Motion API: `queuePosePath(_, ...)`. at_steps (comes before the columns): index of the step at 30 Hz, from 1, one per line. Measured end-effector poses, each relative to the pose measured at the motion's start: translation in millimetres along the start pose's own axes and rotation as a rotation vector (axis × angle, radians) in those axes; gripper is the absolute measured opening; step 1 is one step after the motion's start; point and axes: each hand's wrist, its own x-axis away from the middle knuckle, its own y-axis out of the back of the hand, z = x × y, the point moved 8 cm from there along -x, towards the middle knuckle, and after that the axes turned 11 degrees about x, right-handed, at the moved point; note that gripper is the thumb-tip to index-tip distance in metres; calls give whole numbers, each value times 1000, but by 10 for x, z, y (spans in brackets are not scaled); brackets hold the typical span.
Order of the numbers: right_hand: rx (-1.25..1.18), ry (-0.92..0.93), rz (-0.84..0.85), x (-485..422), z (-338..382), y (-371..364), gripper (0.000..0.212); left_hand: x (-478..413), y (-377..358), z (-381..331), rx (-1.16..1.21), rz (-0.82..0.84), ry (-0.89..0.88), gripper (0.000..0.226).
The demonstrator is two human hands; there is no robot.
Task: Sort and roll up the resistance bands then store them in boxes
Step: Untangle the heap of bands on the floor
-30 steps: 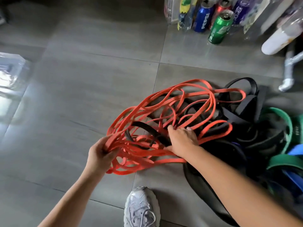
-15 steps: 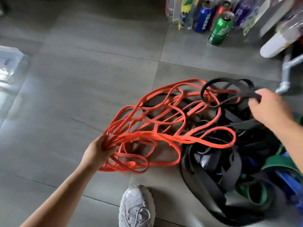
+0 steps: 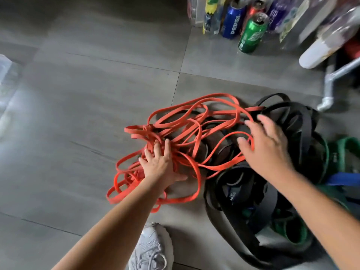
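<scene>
A tangle of thin orange resistance bands (image 3: 196,117) lies on the grey tiled floor. My left hand (image 3: 158,164) rests flat on the tangle's left part, fingers spread and straight among the strands. To the right sits a heap of wide black bands (image 3: 296,117), with green bands (image 3: 344,145) and a blue band (image 3: 342,181) at its right edge. My right hand (image 3: 266,147) hovers open with spread fingers over the border between the orange and black bands, holding nothing; it is motion-blurred.
Drink cans and bottles, among them a green can (image 3: 252,34) and a blue can (image 3: 232,20), stand at the back. A white bottle (image 3: 319,53) and white pipe frame (image 3: 331,88) are at the right. A clear plastic box (image 3: 5,75) sits far left. My white shoe (image 3: 152,248) is below.
My left hand let go of the bunched orange bands and now lies flat on them. My right hand released the black band it had lifted and came back left over the pile.
</scene>
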Motion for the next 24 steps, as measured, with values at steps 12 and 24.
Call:
queuePosePath(12,160,169,539,556,511,-946,92,-250,131,227,-66,-151,-6,45)
queuePosePath(24,206,-18,526,525,48,-941,118,-90,1542,1452,578,-683,40,37)
